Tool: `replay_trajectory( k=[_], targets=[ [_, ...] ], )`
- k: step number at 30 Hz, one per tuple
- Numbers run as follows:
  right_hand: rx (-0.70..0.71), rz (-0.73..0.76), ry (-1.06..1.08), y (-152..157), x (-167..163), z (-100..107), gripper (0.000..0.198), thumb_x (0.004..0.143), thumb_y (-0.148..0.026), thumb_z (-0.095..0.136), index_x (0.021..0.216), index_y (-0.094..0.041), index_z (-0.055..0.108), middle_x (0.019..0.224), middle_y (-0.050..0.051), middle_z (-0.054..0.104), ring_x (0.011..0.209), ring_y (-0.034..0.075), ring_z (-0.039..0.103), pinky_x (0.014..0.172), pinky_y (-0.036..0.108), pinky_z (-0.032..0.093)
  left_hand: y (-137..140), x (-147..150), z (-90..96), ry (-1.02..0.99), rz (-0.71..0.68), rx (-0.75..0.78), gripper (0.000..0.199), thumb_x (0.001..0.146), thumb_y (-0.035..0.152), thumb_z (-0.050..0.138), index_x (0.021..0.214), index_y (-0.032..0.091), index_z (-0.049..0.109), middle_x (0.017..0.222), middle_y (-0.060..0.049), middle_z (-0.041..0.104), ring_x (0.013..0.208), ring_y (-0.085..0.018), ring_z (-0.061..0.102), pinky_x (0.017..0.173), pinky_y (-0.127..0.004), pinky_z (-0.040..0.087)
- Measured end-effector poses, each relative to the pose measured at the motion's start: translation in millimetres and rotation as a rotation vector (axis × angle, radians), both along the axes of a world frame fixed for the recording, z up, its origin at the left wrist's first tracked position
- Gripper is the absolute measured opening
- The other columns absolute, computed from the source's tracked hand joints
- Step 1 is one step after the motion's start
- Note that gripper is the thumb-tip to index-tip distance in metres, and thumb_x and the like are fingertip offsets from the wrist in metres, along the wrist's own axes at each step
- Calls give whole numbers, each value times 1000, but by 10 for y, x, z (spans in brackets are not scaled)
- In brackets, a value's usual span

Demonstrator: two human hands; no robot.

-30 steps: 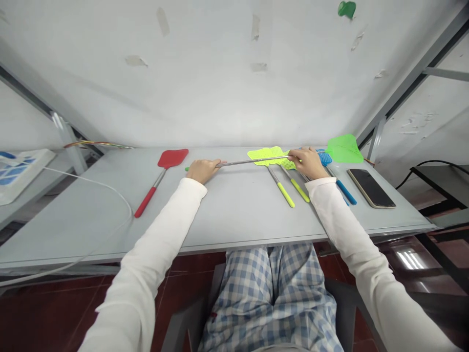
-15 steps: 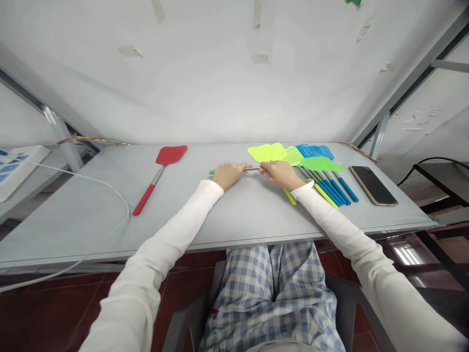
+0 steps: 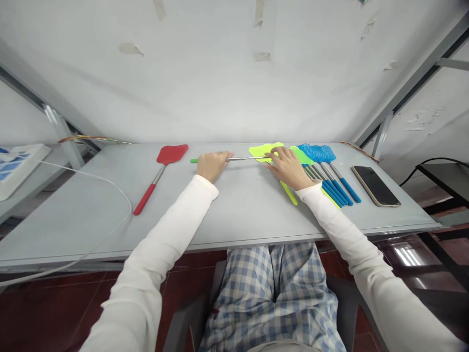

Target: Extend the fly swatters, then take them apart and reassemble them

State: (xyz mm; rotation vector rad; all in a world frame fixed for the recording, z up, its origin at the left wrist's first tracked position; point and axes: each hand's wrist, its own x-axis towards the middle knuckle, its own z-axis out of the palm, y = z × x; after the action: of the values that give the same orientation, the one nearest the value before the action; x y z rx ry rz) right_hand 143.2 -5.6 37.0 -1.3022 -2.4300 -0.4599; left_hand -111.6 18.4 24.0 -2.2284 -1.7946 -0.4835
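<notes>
A green fly swatter is held level above the desk, its metal rod (image 3: 244,158) showing between my hands. My left hand (image 3: 212,166) is wrapped round its handle, whose green end (image 3: 194,161) sticks out on the left. Toward the other end, my right hand (image 3: 288,168) grips the rod near the green swatter head (image 3: 303,156), partly hiding that head. Behind and under my right hand lie yellow fly swatters (image 3: 264,150) and several blue fly swatters (image 3: 315,152), side by side with handles toward me. A red fly swatter (image 3: 172,154) rests apart on the left.
A phone (image 3: 375,186) lies at the right of the grey desk (image 3: 242,210). A white cable (image 3: 110,182) curves across the left side. Coloured wires (image 3: 95,139) run along the back edge, and metal frame posts (image 3: 383,134) stand at both sides.
My left hand has moved left with the swatter's handle, and more of the rod shows between my hands. The green head has shifted left, closer to my right hand.
</notes>
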Motion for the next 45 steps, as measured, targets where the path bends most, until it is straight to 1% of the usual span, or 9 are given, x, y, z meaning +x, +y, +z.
replay_trajectory(
  k=[5, 7, 12, 15, 23, 33, 36, 40, 45],
  targets=[
    [173, -258, 418, 40, 147, 79, 49, 97, -41, 31, 136, -15, 43, 141, 22, 41, 132, 35, 36, 102, 53, 32, 108, -345, 16, -76, 73, 206, 53, 96, 50, 25, 71, 20, 61, 68, -11, 65, 68, -21, 59, 57, -30, 23],
    [128, -324, 642, 118, 209, 62, 57, 92, -48, 41, 137, -12, 40, 140, 24, 41, 131, 35, 38, 99, 54, 37, 132, -433, 26, -100, 87, 246, 52, 95, 50, 26, 68, 21, 60, 65, -11, 62, 67, -21, 57, 57, -31, 23],
    [-604, -188, 1310, 265, 317, 6, 48, 77, -51, 65, 111, -18, 57, 107, 13, 66, 91, 24, 65, 67, 37, 56, 142, -513, 31, -98, 92, 234, 52, 95, 51, 27, 64, 21, 58, 63, -10, 61, 65, -21, 56, 55, -31, 23],
    [-828, -52, 1508, 263, 352, 19, 34, 70, -43, 75, 92, -20, 62, 94, 5, 70, 74, 16, 65, 54, 26, 54, 155, -494, -22, -82, 82, 213, 53, 95, 52, 29, 64, 21, 58, 63, -10, 64, 63, -19, 57, 55, -30, 22],
    [-963, 10, 1440, 124, 118, -35, 34, 62, -38, 83, 84, -17, 67, 90, 6, 73, 66, 16, 66, 45, 24, 52, 145, -131, -201, 93, -48, -2, 42, 97, 42, 34, 89, 21, 69, 82, -13, 74, 69, -22, 66, 55, -28, 28],
    [-975, 9, 1361, 84, 17, -70, 39, 65, -41, 80, 92, -16, 67, 98, 10, 70, 71, 18, 66, 45, 25, 52, 10, -13, -80, 145, -88, -61, 36, 95, 43, 40, 96, 22, 69, 91, -12, 74, 76, -25, 68, 58, -30, 32],
    [-804, -29, 1212, 167, 94, -115, 53, 70, -47, 75, 111, -16, 60, 106, 12, 68, 84, 22, 66, 64, 33, 57, -2, -7, -68, 95, -131, -28, 39, 92, 53, 43, 98, 23, 67, 89, -9, 74, 75, -24, 67, 57, -29, 31],
    [-235, -106, 864, 242, 162, -174, 77, 77, -45, 68, 139, -14, 35, 135, 20, 50, 123, 30, 50, 99, 48, 46, -9, -4, -71, 72, -156, 5, 48, 90, 62, 40, 98, 23, 66, 83, -7, 74, 70, -22, 66, 55, -28, 28],
    [40, 76, 295, 136, 36, -144, 44, 95, -39, 43, 135, -21, 46, 150, 14, 37, 141, 30, 31, 112, 53, 30, -46, 57, -98, 32, -185, 38, 50, 93, 60, 34, 97, 23, 67, 85, -8, 73, 71, -22, 66, 54, -28, 28]
  ],
)
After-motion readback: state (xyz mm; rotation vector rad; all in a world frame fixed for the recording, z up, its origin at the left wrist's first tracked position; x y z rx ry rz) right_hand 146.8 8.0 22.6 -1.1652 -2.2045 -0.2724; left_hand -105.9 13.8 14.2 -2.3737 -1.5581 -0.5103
